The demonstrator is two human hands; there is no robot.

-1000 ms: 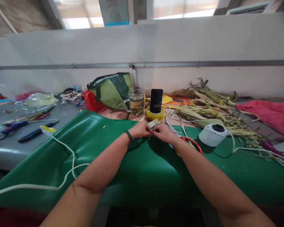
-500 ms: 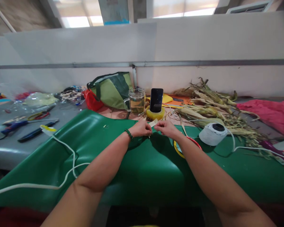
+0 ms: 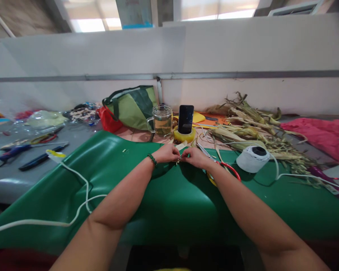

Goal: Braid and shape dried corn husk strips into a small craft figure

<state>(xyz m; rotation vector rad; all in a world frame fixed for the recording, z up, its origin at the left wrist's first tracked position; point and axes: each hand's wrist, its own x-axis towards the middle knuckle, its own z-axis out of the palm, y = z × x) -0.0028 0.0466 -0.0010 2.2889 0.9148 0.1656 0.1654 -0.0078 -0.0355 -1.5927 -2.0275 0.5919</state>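
Note:
My left hand [image 3: 168, 153], with a green bead bracelet [image 3: 152, 160] at the wrist, is closed in a pinch on a small pale piece of corn husk [image 3: 177, 162]. My right hand [image 3: 196, 157] pinches close beside it, fingertips almost touching, on what looks like a thin thread; the fingers partly hide it. A pale husk strip [image 3: 182, 145] shows just behind the fingertips. Scissors with red and yellow handles [image 3: 232, 170] lie partly under my right forearm. A white thread spool [image 3: 253, 159] stands to the right, a fine line running from it towards my right arm.
A green sheet [image 3: 158, 203] covers the table's front. Behind my hands stand a phone [image 3: 185, 119] in a yellow tape roll [image 3: 184, 136] and a glass mug [image 3: 162, 120]. Dried corn husks [image 3: 243, 128] are heaped at right. White cables [image 3: 42, 223] cross the sheet; a screwdriver [image 3: 15, 151] lies left.
My right hand has moved slightly left, bringing the fingertips closer together. More of the scissors now shows beside my right wrist. The view has shifted a little.

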